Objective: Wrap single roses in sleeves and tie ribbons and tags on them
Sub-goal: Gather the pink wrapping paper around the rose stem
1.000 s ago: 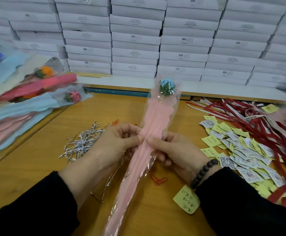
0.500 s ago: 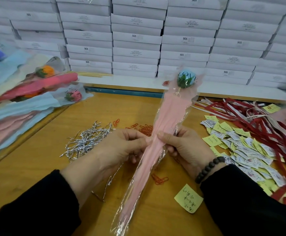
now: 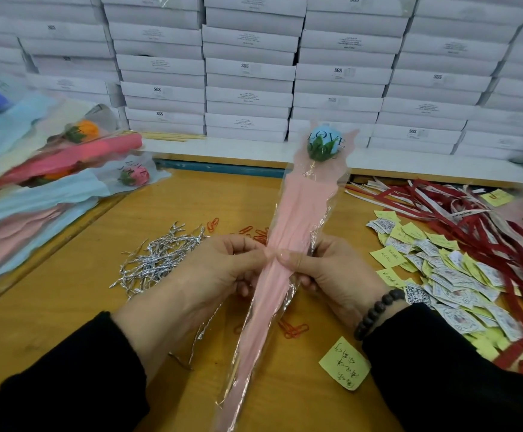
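Both hands meet at the middle of one sleeve (image 3: 288, 232), a long pink and clear wrapper held tilted above the tabletop (image 3: 67, 307), its narrow tail pointing back toward the person. The left hand (image 3: 213, 275) and the right hand (image 3: 332, 272) each pinch the gathered wrapper between thumb and curled fingers (image 3: 294, 258), thumbs almost touching across it. At the far, wide end sits the rose (image 3: 324, 145), a blue bud with green leaves behind the printed word LOVE. A thin silver strand hangs below the left hand; what holds it cannot be told. Left of the hands lies a heap of silver ties (image 3: 157, 260), with orange paper clips (image 3: 254, 233) just beyond the knuckles. More clips (image 3: 293, 330) lie beside the wrapper's tail, near a yellow note (image 3: 346, 363). Yellow and printed tags (image 3: 434, 269) spread out on the right, touching a tangle of red ribbons (image 3: 487, 232). Wrapped roses (image 3: 51, 179) are piled at far left, and white boxes (image 3: 247, 73) are stacked along the back.
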The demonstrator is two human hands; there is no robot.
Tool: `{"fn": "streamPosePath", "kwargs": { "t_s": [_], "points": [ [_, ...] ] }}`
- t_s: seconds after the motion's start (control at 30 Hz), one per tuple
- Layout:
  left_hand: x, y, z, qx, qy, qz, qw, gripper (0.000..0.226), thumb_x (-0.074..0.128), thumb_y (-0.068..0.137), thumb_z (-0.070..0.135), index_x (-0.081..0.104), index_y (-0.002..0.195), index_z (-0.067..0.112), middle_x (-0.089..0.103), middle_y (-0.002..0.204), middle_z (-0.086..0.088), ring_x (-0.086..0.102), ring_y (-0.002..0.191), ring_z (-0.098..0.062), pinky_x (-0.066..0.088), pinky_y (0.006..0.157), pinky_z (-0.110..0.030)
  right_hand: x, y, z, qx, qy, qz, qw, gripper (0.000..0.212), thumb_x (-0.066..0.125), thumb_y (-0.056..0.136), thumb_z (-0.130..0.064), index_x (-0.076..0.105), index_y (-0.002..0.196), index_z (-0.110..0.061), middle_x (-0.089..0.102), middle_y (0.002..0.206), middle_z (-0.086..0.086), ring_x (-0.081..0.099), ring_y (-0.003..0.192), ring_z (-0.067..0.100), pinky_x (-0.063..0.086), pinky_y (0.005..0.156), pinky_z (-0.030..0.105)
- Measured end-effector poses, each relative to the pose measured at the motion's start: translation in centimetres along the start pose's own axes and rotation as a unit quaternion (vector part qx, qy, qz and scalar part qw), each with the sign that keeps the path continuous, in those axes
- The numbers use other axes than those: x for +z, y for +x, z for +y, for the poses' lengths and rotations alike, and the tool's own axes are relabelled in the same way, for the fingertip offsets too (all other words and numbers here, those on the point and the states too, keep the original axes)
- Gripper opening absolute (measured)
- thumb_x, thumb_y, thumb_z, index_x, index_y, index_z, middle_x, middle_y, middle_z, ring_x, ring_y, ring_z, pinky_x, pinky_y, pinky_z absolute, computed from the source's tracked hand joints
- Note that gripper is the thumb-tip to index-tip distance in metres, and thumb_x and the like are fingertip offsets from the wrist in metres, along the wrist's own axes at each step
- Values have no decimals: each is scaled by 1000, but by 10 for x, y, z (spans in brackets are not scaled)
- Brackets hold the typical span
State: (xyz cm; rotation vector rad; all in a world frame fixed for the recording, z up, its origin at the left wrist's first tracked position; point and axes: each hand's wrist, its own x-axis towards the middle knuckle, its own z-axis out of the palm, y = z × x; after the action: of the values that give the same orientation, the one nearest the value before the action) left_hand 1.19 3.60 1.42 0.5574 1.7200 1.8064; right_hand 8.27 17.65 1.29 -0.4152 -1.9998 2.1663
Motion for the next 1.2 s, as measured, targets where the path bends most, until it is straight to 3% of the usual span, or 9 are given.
{"fn": "streamPosePath", "kwargs": {
  "t_s": [0.17,0.4,0.57,0.73,0.83,1.07,1.2],
  "points": [
    [-2,1,1,0,9,12,1000,12,63,80,3,68,70,3,59,55,-8,47,41,-9,35,38,-15,1,0,-1,2,-1,0,1000,11,69,77,-4,64,87,-3,61,49,-4,45,35,1,36,36,10],
    [-1,0,0,9,16,14,1000,13,61,83,4,62,71,2,54,48,-1,44,40,-7,34,38,-15,1,-2,-3,-2,-2,-2,1000,7,68,78,-3,64,84,-6,61,48,-4,44,34,1,36,35,10],
    [-2,0,1,5,17,21,1000,7,68,73,6,66,68,2,58,50,-5,47,39,-8,37,37,-16,2,-2,-3,6,1,-8,1000,12,69,77,-3,64,88,-3,62,49,-3,46,35,1,37,35,10],
    [0,-2,3,18,43,13,999,15,72,56,20,71,59,5,57,48,-7,46,38,-9,37,37,-16,1,-3,-3,-2,-3,-14,1000,8,67,79,-1,62,84,-5,61,47,-4,47,35,1,38,36,10],
    [-1,-1,4,12,75,4,997,22,72,59,21,70,66,-1,56,48,-8,46,39,-9,38,38,-15,1,-3,-2,-18,-7,-27,999,7,65,80,1,62,83,-5,61,47,-5,47,36,1,38,37,10],
    [-1,-1,5,22,72,21,997,13,71,72,9,70,60,5,56,47,-6,45,38,-8,36,38,-15,0,2,2,-22,-9,-31,999,2,66,81,-9,65,81,-7,60,49,-3,48,39,2,39,40,12],
    [-3,1,4,31,65,43,996,16,68,77,3,67,62,3,56,45,-4,45,37,-9,36,37,-16,-1,4,2,-24,4,-27,999,12,64,83,-16,64,84,-4,56,49,0,48,39,4,40,39,13]
  ]
}}
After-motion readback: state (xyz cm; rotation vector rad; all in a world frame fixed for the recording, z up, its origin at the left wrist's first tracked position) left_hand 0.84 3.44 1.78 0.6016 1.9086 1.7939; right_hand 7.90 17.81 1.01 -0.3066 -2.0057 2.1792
